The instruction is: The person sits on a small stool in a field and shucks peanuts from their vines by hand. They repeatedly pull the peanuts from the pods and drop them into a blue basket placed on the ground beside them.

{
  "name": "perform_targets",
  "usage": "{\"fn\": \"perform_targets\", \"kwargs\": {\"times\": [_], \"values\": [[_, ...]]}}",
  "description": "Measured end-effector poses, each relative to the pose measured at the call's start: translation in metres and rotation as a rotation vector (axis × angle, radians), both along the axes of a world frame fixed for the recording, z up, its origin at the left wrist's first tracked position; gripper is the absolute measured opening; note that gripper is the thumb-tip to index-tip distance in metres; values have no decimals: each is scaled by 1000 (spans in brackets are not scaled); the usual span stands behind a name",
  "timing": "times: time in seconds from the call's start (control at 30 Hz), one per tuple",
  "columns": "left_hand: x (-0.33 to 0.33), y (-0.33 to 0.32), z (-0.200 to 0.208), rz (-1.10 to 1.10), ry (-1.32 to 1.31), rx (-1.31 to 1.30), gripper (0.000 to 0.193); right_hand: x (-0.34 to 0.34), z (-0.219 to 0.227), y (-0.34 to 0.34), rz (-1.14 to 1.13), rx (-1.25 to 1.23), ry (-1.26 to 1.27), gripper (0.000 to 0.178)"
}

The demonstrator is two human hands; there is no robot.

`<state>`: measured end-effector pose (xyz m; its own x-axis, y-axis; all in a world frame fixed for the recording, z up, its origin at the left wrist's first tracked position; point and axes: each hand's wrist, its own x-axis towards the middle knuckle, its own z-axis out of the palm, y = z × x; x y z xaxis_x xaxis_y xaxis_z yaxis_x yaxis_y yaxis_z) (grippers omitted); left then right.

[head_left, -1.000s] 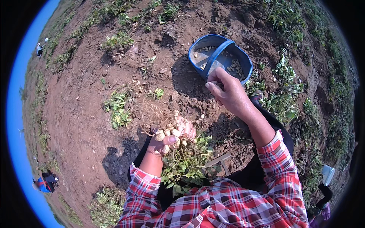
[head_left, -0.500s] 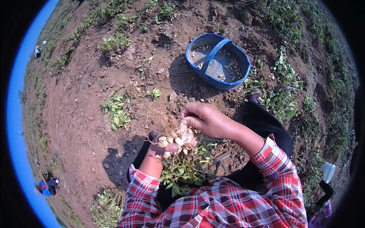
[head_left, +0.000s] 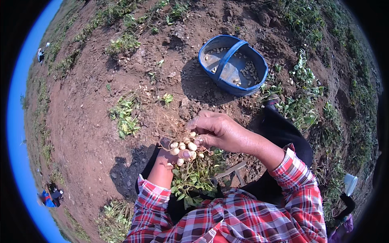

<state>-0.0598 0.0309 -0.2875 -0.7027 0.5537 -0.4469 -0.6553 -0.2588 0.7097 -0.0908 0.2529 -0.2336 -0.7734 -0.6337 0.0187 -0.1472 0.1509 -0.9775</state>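
Observation:
A pulled peanut plant lies across my lap, its pale pods [head_left: 182, 148] clustered over my left hand and its leaves [head_left: 194, 178] hanging down toward my shirt. My left hand [head_left: 172, 156] is closed around the plant just below the thin brown roots [head_left: 170, 123], with the thumb over the pods. Above the cluster, my right hand [head_left: 212, 129] is bent in at the upper right side, thumb and fingertips at the roots and pods. What lies between those fingertips is partly hidden.
Ahead on the soil stands a blue basket [head_left: 221, 75] with a handle and loose peanuts inside. A metal-looking tool [head_left: 230, 170] lies by my legs. Pulled plants [head_left: 125, 115] lie to the left. Other people [head_left: 50, 198] are at the far left and lower right.
My right hand has shifted slightly down and left over the pods, its fingers curling further in. The pod cluster has turned a little in my left hand.

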Motion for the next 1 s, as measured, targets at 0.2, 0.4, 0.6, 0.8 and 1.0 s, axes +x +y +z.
{"fn": "perform_targets", "kwargs": {"times": [0.2,0.4,0.6,0.8,1.0], "values": [[0,1,-4,-97,-19,70,64,8,-10,-3,-125,-176,-284,15],[-14,27,6,-77,83,238,43,-33,-8,51,-591,-299,-369,17],[-11,1,-23,-86,15,236,65,-39,3,67,-641,415,456,23],[-7,3,-7,-42,-47,-91,64,2,-4,5,-147,153,193,33],[-10,8,-10,-87,-123,-60,63,-1,-13,12,-72,117,159,28]]}}
